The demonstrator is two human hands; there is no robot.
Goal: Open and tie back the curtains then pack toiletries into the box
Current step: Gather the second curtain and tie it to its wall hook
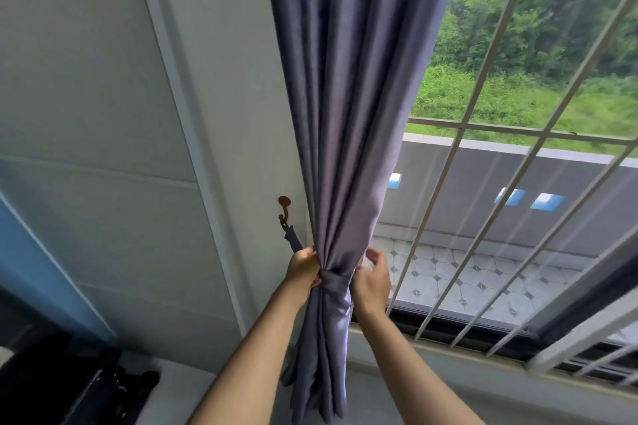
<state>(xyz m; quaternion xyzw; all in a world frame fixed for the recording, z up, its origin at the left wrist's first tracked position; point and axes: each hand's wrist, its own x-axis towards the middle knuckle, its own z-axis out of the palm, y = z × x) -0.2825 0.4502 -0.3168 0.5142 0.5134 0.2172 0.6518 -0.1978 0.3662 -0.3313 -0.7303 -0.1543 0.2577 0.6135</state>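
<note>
A grey-purple curtain (348, 114) hangs gathered at the left side of the window. A matching fabric tie-back (333, 281) is wrapped round its waist, and one end runs up left to a brown wall hook (283, 209). My left hand (303, 267) grips the curtain and band on the left side. On the right of the bunch, my right hand (374, 278) is at the tie-back with its fingers loosely curled; what they hold is hidden behind the fabric.
White window bars (476, 217) cross the glass on the right, above a pale sill (448, 369). A white panelled wall (138, 148) fills the left. Dark objects (86, 386) lie at the bottom left on a white surface.
</note>
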